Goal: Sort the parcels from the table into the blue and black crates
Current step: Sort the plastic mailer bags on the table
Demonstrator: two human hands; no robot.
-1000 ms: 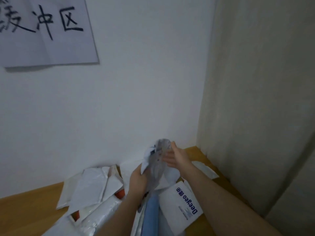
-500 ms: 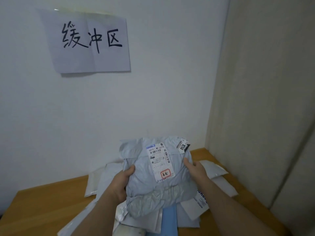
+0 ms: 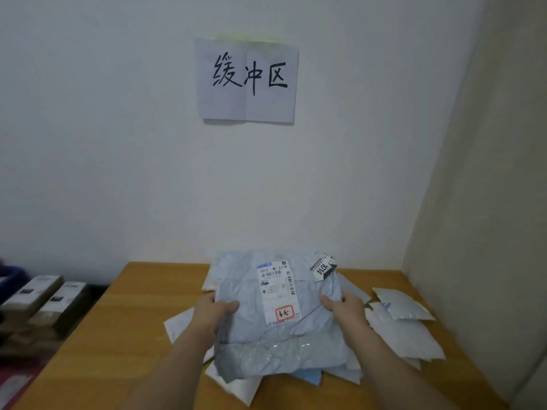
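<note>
A pale grey-blue soft parcel (image 3: 248, 335) with a white shipping label and a red stamp faces me, held up over the wooden table (image 3: 124, 327). My left hand (image 3: 211, 313) grips its left edge, thumb on the front. My right hand (image 3: 343, 306) grips its right edge the same way. Under and behind it lies a heap of white and grey parcels (image 3: 405, 335), with a blue one (image 3: 307, 377) poking out below. A dark blue shape, perhaps a crate (image 3: 11, 279), shows at the far left edge.
A paper sign (image 3: 247, 79) with three handwritten characters hangs on the white wall. A beige wall (image 3: 488, 202) closes the right side of the table. Several long white boxes (image 3: 44, 297) lie on the floor to the left.
The camera view has swung left and pulled back, so the sign sits at centre and the floor boxes show. Both hands still hold the grey-blue parcel, label facing me.
</note>
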